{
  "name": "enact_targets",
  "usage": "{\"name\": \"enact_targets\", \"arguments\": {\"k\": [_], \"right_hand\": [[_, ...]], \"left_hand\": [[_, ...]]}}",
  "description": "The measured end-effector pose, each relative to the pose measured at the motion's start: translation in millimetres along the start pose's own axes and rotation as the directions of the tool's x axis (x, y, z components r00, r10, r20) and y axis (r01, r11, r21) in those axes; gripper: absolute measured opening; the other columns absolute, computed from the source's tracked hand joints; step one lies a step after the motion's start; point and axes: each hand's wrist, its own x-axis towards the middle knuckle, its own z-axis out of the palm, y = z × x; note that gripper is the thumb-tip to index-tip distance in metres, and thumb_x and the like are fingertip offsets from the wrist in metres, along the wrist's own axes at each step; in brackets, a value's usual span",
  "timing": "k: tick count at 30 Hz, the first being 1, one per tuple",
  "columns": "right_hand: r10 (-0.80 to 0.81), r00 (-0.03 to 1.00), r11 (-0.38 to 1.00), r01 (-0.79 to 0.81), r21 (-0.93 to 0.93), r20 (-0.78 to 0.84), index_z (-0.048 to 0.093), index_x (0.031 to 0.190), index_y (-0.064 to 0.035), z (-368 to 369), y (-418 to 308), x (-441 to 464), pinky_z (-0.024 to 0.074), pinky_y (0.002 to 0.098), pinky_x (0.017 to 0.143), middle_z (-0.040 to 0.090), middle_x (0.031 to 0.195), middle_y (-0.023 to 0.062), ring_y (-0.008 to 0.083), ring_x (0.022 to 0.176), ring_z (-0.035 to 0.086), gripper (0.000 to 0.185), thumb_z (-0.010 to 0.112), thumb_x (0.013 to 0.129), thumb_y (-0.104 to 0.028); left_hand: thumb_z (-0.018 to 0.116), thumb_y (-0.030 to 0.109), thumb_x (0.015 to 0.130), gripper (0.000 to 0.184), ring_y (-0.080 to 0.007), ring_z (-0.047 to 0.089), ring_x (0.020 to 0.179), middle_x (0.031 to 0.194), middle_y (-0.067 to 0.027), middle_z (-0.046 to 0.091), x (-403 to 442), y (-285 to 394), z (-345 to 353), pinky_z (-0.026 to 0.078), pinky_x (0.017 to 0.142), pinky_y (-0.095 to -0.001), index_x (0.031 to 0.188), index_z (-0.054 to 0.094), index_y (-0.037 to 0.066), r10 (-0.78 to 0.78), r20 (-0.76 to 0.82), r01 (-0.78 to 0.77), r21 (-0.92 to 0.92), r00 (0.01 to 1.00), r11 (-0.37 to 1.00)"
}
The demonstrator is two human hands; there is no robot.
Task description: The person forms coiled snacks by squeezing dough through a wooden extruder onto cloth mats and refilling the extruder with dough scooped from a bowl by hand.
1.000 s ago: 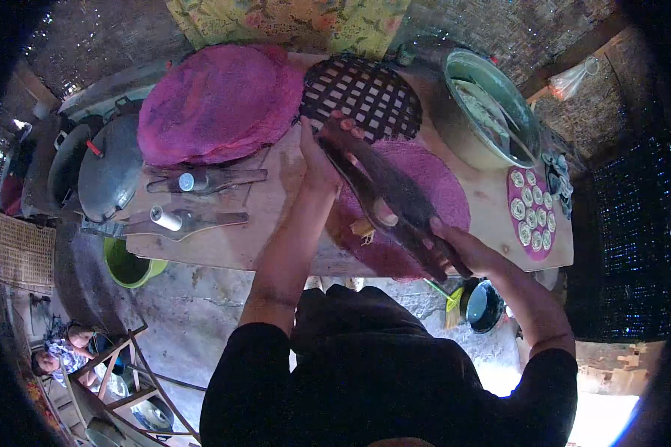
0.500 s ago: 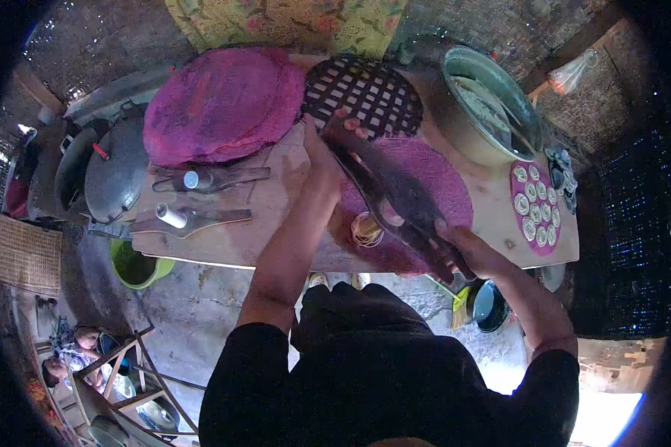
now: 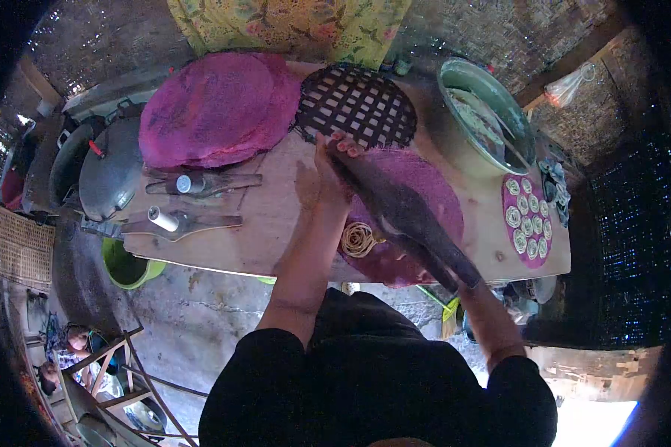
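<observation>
A long, dark, two-handled wooden press (image 3: 399, 201) with a broad middle is held slantwise above the table. My left hand (image 3: 329, 164) is closed round its upper end, fingertips curling over the far side. At the lower end, my right hand (image 3: 471, 292) is on the handles, its fingers largely hidden behind them. Below the press lies a coil of pale dough strands (image 3: 358, 240) on a round magenta mat (image 3: 436, 179). The press partly covers the mat.
Magenta mats (image 3: 216, 108) are piled at the back left, beside a black lattice tray (image 3: 358, 104). A big basin (image 3: 484, 123) stands back right, near a mat of dough coils (image 3: 527, 220). Two wooden tools with white cylinders (image 3: 164, 218) lie left. People (image 3: 78, 346) sit lower left.
The press has tilted more steeply, its lower end coming closer to my body. My right hand has moved down and behind the handles. The dough coil now shows more fully on the mat.
</observation>
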Motion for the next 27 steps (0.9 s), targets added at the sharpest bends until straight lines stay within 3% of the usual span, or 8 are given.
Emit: {"name": "enact_targets", "arguments": {"k": [11, 12, 14, 17, 20, 23, 25, 27], "right_hand": [[-0.007, 0.989, 0.78, -0.089, -0.62, -0.151, 0.044, 0.124, 0.0021, -19.8, 27.2, 50.6, 0.0527, 0.0341, 0.069, 0.06, 0.105, 0.0189, 0.0257, 0.082, 0.063, 0.076, 0.03, 0.088, -0.063], [-0.029, 0.988, 0.684, -0.089, -0.724, -0.149, 0.043, 0.124, 0.0023, -19.5, 29.4, 54.7, 0.0526, 0.0343, 0.069, 0.06, 0.105, 0.0192, 0.0259, 0.084, 0.062, 0.076, 0.029, 0.088, -0.063], [-0.101, 0.988, 0.366, -0.071, -0.928, -0.115, 0.042, 0.125, 0.0026, -12.9, 36.0, 59.9, 0.0524, 0.0348, 0.071, 0.059, 0.107, 0.0198, 0.0265, 0.086, 0.062, 0.076, 0.029, 0.089, -0.063], [-0.215, 0.975, -0.169, -0.094, -0.981, -0.056, 0.04, 0.127, 0.003, 3.6, 45.1, 72.2, 0.0521, 0.0354, 0.074, 0.058, 0.11, 0.0206, 0.0272, 0.089, 0.062, 0.077, 0.028, 0.089, -0.063], [-0.331, 0.944, -0.001, 0.003, -1.0, 0.003, 0.038, 0.128, 0.0034, 10.3, 22.5, 90.6, 0.0518, 0.0361, 0.076, 0.057, 0.112, 0.0214, 0.028, 0.093, 0.061, 0.078, 0.027, 0.089, -0.063], [-0.285, 0.958, 0.709, 0.192, -0.678, -0.027, 0.036, 0.13, 0.0039, 25.5, -18.8, 86.4, 0.0515, 0.0367, 0.079, 0.056, 0.115, 0.0223, 0.0288, 0.096, 0.061, 0.079, 0.026, 0.089, -0.062], [-0.022, 1.0, 0.935, 0.027, -0.355, 0.017, 0.035, 0.131, 0.0042, 33.3, -56.2, 55.0, 0.0513, 0.0371, 0.081, 0.055, 0.116, 0.0228, 0.0293, 0.098, 0.06, 0.079, 0.025, 0.089, -0.062], [0.213, 0.977, 0.962, -0.204, -0.183, 0.032, 0.034, 0.132, 0.0045, 32.0, -85.4, 21.8, 0.0511, 0.0376, 0.082, 0.054, 0.118, 0.0234, 0.0298, 0.101, 0.06, 0.08, 0.024, 0.09, -0.062]], "left_hand": [[0.043, 0.044, 0.093, 0.032, -0.0148, 0.05, 0.068, 0.071, 0.0022, 0.048, -8.6, 32.7, -1.4, 0.042, 0.067, -0.0308, 0.085, 0.049, 0.014, 0.355, -0.054, -0.338, 0.206, 0.933, 0.919], [0.043, 0.044, 0.093, 0.032, -0.0148, 0.05, 0.068, 0.071, 0.0022, 0.048, 1.0, 40.7, -6.4, 0.042, 0.067, -0.0308, 0.085, 0.049, 0.014, 0.362, -0.056, -0.344, 0.206, 0.931, 0.916], [0.039, 0.051, 0.092, 0.038, -0.0168, 0.054, 0.072, 0.073, 0.0033, 0.054, 20.8, 55.1, -10.2, 0.043, 0.07, -0.0365, 0.089, 0.052, 0.015, 0.176, 0.342, -0.093, -0.248, 0.923, 0.964], [0.038, 0.055, 0.091, 0.041, -0.0191, 0.056, 0.073, 0.072, 0.0029, 0.057, 21.6, 56.7, 23.1, 0.044, 0.071, -0.041, 0.089, 0.055, 0.017, 0.041, 0.423, 0.001, -0.1, 0.905, 0.995], [0.038, 0.059, 0.089, 0.044, -0.019, 0.055, 0.068, 0.069, 0.0033, 0.056, 24.3, 54.0, 49.4, 0.043, 0.07, -0.0424, 0.086, 0.056, 0.019, -0.023, 0.419, 0.068, -0.093, 0.908, 0.993], [0.037, 0.062, 0.088, 0.047, -0.0194, 0.055, 0.068, 0.07, 0.0025, 0.056, 26.9, 53.5, 68.4, 0.044, 0.071, -0.0427, 0.084, 0.055, 0.019, -0.045, 0.437, 0.061, -0.021, 0.898, 0.998], [0.035, 0.063, 0.088, 0.05, -0.0211, 0.055, 0.07, 0.071, 0.0004, 0.057, 33.4, 58.5, 79.0, 0.044, 0.072, -0.0431, 0.084, 0.056, 0.018, -0.067, 0.426, 0.027, 0.098, 0.902, 0.995], [0.034, 0.064, 0.087, 0.053, -0.0227, 0.055, 0.072, 0.072, -0.0017, 0.057, 37.2, 56.0, 89.9, 0.044, 0.073, -0.0436, 0.085, 0.056, 0.016, -0.086, 0.414, -0.005, 0.213, 0.906, 0.977]]}}
